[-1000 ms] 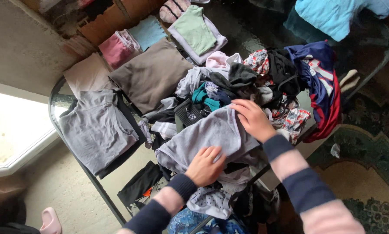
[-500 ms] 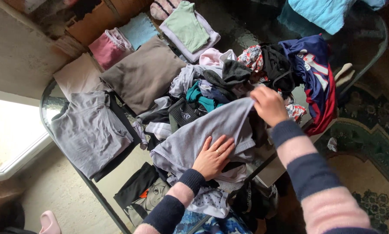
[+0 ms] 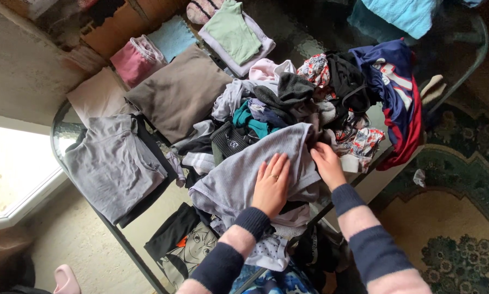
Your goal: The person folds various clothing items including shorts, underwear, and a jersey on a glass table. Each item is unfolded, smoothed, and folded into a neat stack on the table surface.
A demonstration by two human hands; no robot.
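A light grey garment (image 3: 244,169) lies spread on top of a heap of mixed clothes (image 3: 309,103) on a glass table (image 3: 65,133). My left hand (image 3: 271,185) rests flat on the grey garment, fingers apart, pressing it down. My right hand (image 3: 326,163) grips the garment's right edge, fingers curled into the fabric beside dark clothing. Both arms wear navy and pink striped sleeves.
Folded clothes lie at the left: a grey top (image 3: 114,163), a brown piece (image 3: 179,92), a pink one (image 3: 135,60), a green one on lilac (image 3: 236,35). A navy and red jersey (image 3: 399,92) hangs off the right. A patterned rug (image 3: 462,218) covers the floor.
My right hand lifted the grey garment's upper edge, then came down and back toward me to its right edge. My left hand slid slightly forward on the fabric.
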